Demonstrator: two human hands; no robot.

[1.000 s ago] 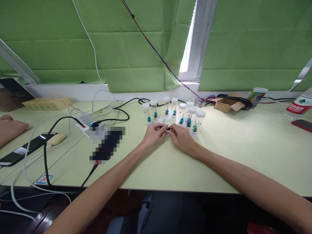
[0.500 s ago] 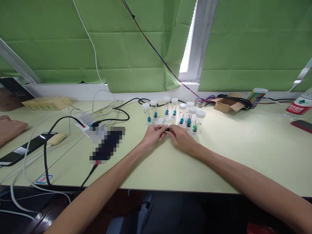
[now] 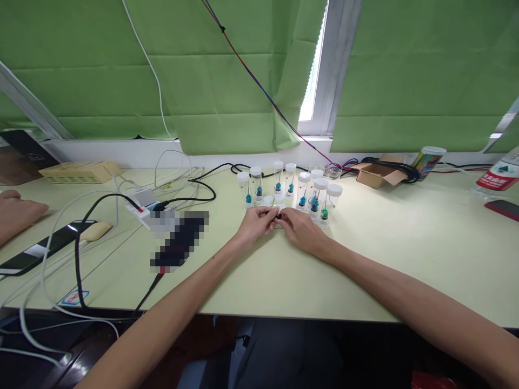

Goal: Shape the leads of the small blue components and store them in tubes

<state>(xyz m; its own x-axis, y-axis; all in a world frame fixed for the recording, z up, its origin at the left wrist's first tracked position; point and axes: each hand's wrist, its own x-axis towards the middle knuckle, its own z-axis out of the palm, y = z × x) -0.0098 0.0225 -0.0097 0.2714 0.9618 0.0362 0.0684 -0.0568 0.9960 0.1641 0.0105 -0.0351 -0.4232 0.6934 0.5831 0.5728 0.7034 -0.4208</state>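
Close together at the middle of the table, my left hand (image 3: pixel 256 222) and my right hand (image 3: pixel 299 227) both pinch a small black piece (image 3: pixel 279 216) between their fingertips. Its exact kind is too small to make out. Just behind my fingers sits a short clear container with a white lid (image 3: pixel 279 199), partly hidden. Around it stand several clear tubes with white caps, each with a small coloured part inside: a blue one (image 3: pixel 248 199) on the left, a blue one (image 3: pixel 314 204) and a green one (image 3: pixel 324 213) beside my right hand.
To the left lie a blurred dark device (image 3: pixel 180 240), a power strip (image 3: pixel 140 208), loose cables and a phone (image 3: pixel 44 248). Another person's hand (image 3: pixel 20 213) rests at the far left. An open cardboard box (image 3: pixel 377 175), a can (image 3: pixel 430 162) and a bottle (image 3: pixel 498 175) stand at the right.
The view has shifted very slightly. Both hands stay in nearly the same place, still pinching the small black piece.
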